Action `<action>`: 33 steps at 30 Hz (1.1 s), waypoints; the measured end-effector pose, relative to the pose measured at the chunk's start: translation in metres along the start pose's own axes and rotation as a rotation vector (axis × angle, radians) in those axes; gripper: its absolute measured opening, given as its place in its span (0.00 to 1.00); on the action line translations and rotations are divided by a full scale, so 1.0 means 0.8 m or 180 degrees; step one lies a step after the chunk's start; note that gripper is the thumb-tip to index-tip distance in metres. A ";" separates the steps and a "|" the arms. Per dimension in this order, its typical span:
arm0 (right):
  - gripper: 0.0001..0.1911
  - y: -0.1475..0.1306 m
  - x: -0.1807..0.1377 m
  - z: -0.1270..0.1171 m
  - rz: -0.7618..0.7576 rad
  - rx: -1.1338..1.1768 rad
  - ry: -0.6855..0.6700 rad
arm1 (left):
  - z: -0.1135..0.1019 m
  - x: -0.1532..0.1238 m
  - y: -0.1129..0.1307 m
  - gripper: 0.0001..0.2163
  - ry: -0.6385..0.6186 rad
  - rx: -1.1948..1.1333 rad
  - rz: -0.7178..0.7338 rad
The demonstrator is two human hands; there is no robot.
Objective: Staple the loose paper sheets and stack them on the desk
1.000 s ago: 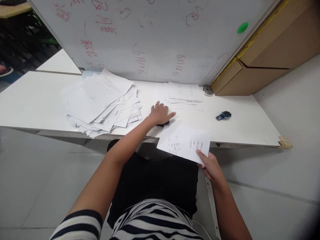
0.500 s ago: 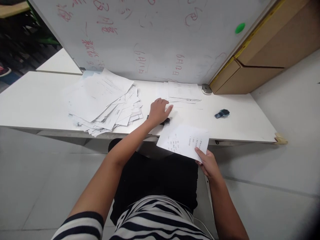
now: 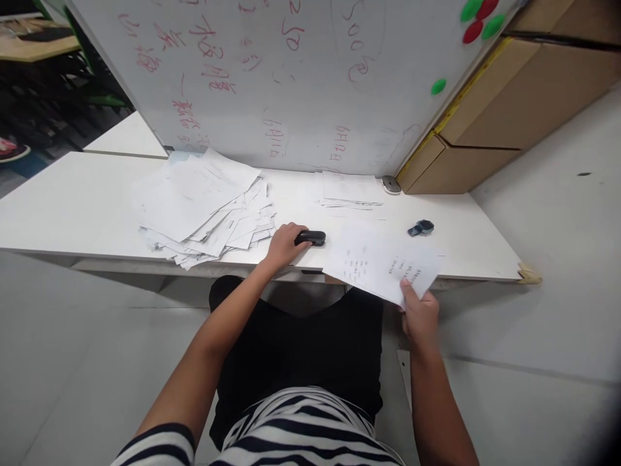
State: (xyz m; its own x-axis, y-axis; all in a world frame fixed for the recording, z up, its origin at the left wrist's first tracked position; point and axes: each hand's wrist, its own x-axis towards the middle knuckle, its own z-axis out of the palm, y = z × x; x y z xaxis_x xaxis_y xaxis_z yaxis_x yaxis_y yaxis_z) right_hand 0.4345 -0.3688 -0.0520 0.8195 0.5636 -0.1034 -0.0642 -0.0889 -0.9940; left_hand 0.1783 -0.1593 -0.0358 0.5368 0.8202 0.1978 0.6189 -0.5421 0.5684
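Note:
My left hand point(image 3: 282, 246) lies on the white table point(image 3: 72, 207) near its front edge, fingers curled round the end of a small black stapler point(image 3: 311, 238). My right hand point(image 3: 419, 314) pinches the near corner of a printed sheet of paper point(image 3: 381, 261) and holds it over the table's front edge. A messy heap of papers point(image 3: 204, 206) lies just left of my left hand. A thin stack of sheets point(image 3: 349, 191) rests at the back, against the whiteboard.
A whiteboard point(image 3: 291, 77) with red writing and coloured magnets stands along the table's back. Cardboard boxes point(image 3: 490, 110) sit at the back right. A small dark blue object point(image 3: 420, 228) lies on the table to the right, a round metal piece point(image 3: 390, 185) behind it.
My left hand drew back from the middle of the table and closed on the black stapler near the front edge. My right hand shifted the sheet rightward and further onto the table.

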 end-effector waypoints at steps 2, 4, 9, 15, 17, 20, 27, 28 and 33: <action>0.27 -0.011 0.000 -0.003 -0.0025 0.0159 0.0151 | 0.004 -0.001 0.000 0.14 0.0077 0.0099 -0.0030; 0.27 -0.018 -0.002 -0.004 -0.0053 0.0262 0.0159 | 0.006 -0.001 0.001 0.14 0.0081 0.0151 -0.0074; 0.25 -0.014 -0.010 0.003 0.0036 0.0255 -0.0045 | 0.006 -0.002 0.002 0.12 0.0093 0.0189 -0.0068; 0.24 -0.014 -0.017 0.006 0.0181 0.0452 -0.0133 | 0.005 -0.005 0.003 0.12 0.0134 0.0129 -0.0019; 0.24 -0.016 -0.020 0.007 0.0290 0.0474 -0.0177 | 0.005 -0.005 0.004 0.12 0.0088 0.0111 -0.0059; 0.25 -0.014 -0.022 0.008 0.0367 0.0397 -0.0230 | 0.005 -0.005 0.005 0.12 0.0053 0.0093 -0.0109; 0.27 0.000 -0.017 0.012 0.0375 0.0234 -0.0316 | 0.005 -0.007 0.005 0.11 0.0111 0.0051 -0.0041; 0.27 0.001 -0.016 0.012 0.0393 0.0218 -0.0327 | 0.005 -0.007 0.006 0.11 0.0116 0.0067 -0.0056; 0.28 -0.001 -0.013 0.017 0.0452 0.0244 -0.0367 | 0.006 -0.006 0.007 0.11 0.0090 0.0142 -0.0062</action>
State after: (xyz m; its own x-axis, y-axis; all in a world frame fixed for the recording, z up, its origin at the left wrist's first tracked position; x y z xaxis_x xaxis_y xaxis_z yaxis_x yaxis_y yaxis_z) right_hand 0.4182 -0.3631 -0.0508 0.7288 0.6406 -0.2418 -0.2212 -0.1139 -0.9686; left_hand 0.1818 -0.1673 -0.0372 0.5083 0.8352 0.2099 0.6543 -0.5331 0.5364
